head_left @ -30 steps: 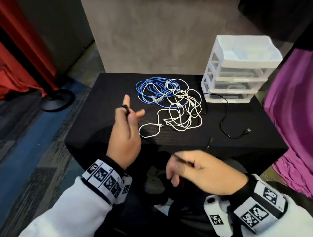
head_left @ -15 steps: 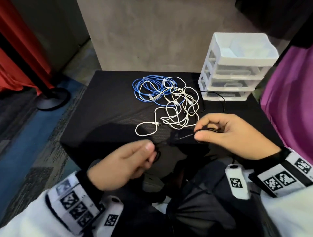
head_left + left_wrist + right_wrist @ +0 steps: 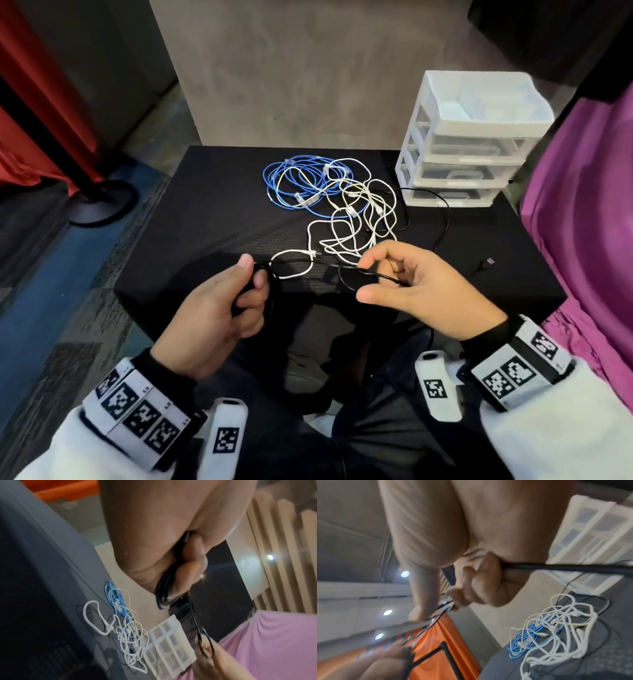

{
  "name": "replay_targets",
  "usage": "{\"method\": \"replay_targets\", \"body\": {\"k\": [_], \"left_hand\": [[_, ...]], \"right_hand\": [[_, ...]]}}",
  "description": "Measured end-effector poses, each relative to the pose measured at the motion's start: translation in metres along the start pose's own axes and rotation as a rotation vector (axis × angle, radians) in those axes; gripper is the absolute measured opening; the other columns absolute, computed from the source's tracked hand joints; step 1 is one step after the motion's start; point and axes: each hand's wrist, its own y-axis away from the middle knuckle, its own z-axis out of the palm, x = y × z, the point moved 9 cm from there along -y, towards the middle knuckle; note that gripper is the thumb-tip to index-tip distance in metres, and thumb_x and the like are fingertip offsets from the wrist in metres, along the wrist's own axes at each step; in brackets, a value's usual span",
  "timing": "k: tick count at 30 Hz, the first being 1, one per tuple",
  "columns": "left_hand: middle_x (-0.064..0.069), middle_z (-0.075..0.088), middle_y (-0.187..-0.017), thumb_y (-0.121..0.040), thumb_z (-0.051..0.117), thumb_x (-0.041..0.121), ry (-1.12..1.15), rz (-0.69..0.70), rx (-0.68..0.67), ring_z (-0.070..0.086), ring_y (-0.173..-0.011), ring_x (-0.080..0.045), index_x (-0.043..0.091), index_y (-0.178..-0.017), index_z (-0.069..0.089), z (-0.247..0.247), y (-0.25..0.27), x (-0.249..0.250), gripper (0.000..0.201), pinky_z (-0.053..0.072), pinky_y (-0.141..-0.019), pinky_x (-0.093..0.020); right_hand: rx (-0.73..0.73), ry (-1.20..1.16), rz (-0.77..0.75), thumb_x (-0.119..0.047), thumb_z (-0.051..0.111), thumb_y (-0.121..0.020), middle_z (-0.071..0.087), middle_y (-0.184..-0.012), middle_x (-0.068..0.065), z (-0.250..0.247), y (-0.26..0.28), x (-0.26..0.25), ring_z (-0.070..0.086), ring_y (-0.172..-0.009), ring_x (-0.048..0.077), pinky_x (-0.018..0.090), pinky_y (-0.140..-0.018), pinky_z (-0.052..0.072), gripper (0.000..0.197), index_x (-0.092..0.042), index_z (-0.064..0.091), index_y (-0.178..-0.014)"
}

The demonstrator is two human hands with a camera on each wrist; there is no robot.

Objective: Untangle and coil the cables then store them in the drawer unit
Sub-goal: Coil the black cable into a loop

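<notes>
My left hand (image 3: 251, 284) grips a small bundle of black cable loops (image 3: 163, 597) just above the front edge of the black table (image 3: 212, 212). A short way to its right, my right hand (image 3: 371, 279) pinches the same black cable (image 3: 346, 282) between thumb and fingers. From there the cable trails over the table (image 3: 443, 219) to a plug end (image 3: 490, 262). In the right wrist view the cable (image 3: 556, 568) leaves my curled fingers (image 3: 471, 588). A tangle of white cables (image 3: 356, 222) overlaps a blue cable (image 3: 294, 181) at mid-table. The white three-drawer unit (image 3: 469, 144) stands at the back right with its drawers closed.
A grey wall panel (image 3: 291, 68) rises behind the table. A purple cloth (image 3: 582, 222) hangs close on the right. A black stand base (image 3: 99, 202) and a red curtain (image 3: 37, 102) are on the floor side to the left.
My left hand dropped from over the table and then came up to the front edge. My right hand rose from my lap, and both hands now sit closer together on the black cable.
</notes>
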Motion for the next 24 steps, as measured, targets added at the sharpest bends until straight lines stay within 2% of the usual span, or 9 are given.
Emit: {"method": "replay_targets", "body": {"k": [3, 6, 9, 11, 15, 17, 20, 22, 24], "left_hand": [[0.005, 0.031, -0.059, -0.097, 0.057, 0.053, -0.182, 0.064, 0.093, 0.023, -0.043, -0.006, 0.007, -0.091, 0.056, 0.013, -0.001, -0.004, 0.046, 0.021, -0.043, -0.021], [0.013, 0.043, -0.054, -0.092, 0.068, 0.04, -0.273, 0.1, 0.101, 0.035, -0.044, 0.0, 0.002, -0.092, 0.058, 0.037, 0.0, -0.013, 0.04, 0.03, -0.042, -0.013], [0.015, 0.049, -0.052, -0.099, 0.065, 0.024, -0.267, 0.101, 0.146, 0.041, -0.043, 0.002, 0.009, -0.08, 0.059, 0.044, -0.003, -0.02, 0.025, 0.034, -0.043, -0.011], [0.015, 0.051, -0.051, -0.101, 0.062, 0.018, -0.231, 0.094, 0.18, 0.043, -0.041, 0.002, 0.011, -0.08, 0.061, 0.042, -0.006, -0.021, 0.023, 0.034, -0.042, -0.01], [0.016, 0.047, -0.052, -0.102, 0.061, 0.022, -0.236, 0.104, 0.185, 0.039, -0.041, 0.002, 0.007, -0.087, 0.063, 0.038, -0.01, -0.02, 0.022, 0.032, -0.042, -0.01], [0.014, 0.046, -0.054, -0.101, 0.063, 0.028, -0.254, 0.11, 0.201, 0.038, -0.044, 0.0, 0.004, -0.085, 0.062, 0.034, -0.012, -0.022, 0.028, 0.032, -0.043, -0.013], [0.011, 0.051, -0.059, -0.102, 0.062, 0.029, -0.311, 0.174, 0.178, 0.042, -0.05, -0.003, 0.001, -0.083, 0.059, 0.036, -0.014, -0.019, 0.034, 0.035, -0.051, -0.019], [0.01, 0.06, -0.063, -0.104, 0.058, 0.025, -0.359, 0.233, 0.12, 0.051, -0.055, -0.003, 0.004, -0.082, 0.062, 0.042, -0.013, -0.012, 0.031, 0.041, -0.059, -0.019], [0.009, 0.066, -0.069, -0.104, 0.058, 0.026, -0.463, 0.27, 0.092, 0.056, -0.063, -0.003, 0.012, -0.081, 0.066, 0.042, -0.013, -0.007, 0.028, 0.044, -0.067, -0.021]], "right_hand": [[0.083, 0.005, -0.03, -0.021, 0.086, -0.085, 0.044, -0.065, 0.005, 0.013, 0.001, -0.003, 0.037, -0.064, 0.024, 0.036, -0.07, 0.04, 0.032, -0.018, 0.062, -0.106], [0.089, -0.001, -0.057, -0.016, 0.082, -0.089, 0.046, -0.063, -0.001, 0.033, 0.001, -0.007, 0.04, -0.062, 0.022, 0.038, -0.067, 0.041, 0.029, -0.02, 0.058, -0.104], [0.083, 0.033, -0.083, -0.014, 0.076, -0.095, 0.046, -0.064, -0.003, 0.043, 0.002, -0.01, 0.041, -0.061, 0.018, 0.038, -0.064, 0.04, 0.02, -0.018, 0.058, -0.103], [0.095, 0.025, -0.079, -0.012, 0.072, -0.098, 0.047, -0.066, -0.002, 0.044, 0.003, -0.01, 0.042, -0.063, 0.018, 0.034, -0.065, 0.041, 0.013, -0.014, 0.06, -0.102], [0.153, -0.016, -0.062, -0.006, 0.072, -0.096, 0.053, -0.074, -0.006, 0.039, 0.005, -0.008, 0.048, -0.072, 0.011, 0.02, -0.071, 0.043, 0.009, -0.009, 0.064, -0.094], [0.135, -0.027, -0.041, -0.007, 0.072, -0.097, 0.055, -0.076, -0.008, 0.041, 0.005, -0.006, 0.051, -0.074, 0.009, 0.02, -0.075, 0.045, 0.008, -0.009, 0.065, -0.093], [0.059, -0.253, 0.056, -0.011, 0.068, -0.1, 0.058, -0.079, 0.002, 0.054, 0.004, 0.0, 0.055, -0.077, 0.018, 0.031, -0.074, 0.051, 0.012, -0.011, 0.063, -0.089], [0.041, -0.501, 0.147, -0.02, 0.066, -0.097, 0.063, -0.083, 0.007, 0.062, 0.004, 0.004, 0.057, -0.075, 0.02, 0.031, -0.069, 0.049, 0.013, -0.01, 0.065, -0.088], [0.023, -0.551, 0.181, -0.024, 0.068, -0.091, 0.065, -0.083, 0.009, 0.063, 0.003, 0.007, 0.057, -0.072, 0.016, 0.027, -0.063, 0.048, 0.016, -0.008, 0.069, -0.092]]}}
